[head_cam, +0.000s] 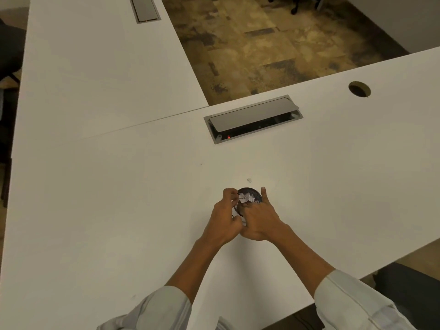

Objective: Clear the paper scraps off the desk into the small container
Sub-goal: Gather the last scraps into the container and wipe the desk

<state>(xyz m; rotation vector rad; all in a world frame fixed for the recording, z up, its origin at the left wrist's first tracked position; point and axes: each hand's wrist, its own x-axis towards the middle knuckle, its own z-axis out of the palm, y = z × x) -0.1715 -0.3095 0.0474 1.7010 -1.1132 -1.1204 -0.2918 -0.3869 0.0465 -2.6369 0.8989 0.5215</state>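
Meeting over a small round dark container (251, 195) on the white desk (119, 198), both hands work at its rim. The container sits near the middle of the desk, just in front of the person, and holds a heap of white paper scraps (246, 198). The left hand (223, 220) has its fingers (229, 194) curled at the container's left edge, pinching what looks like a white scrap over the opening. The right hand (258, 222) presses against the container's near and right side, its fingers bent into the scraps and one finger raised straight beside the rim. One small white scrap (249, 180) lies loose on the desk just beyond the container. Farther back, a grey cable hatch (252, 116) is set into the desk.
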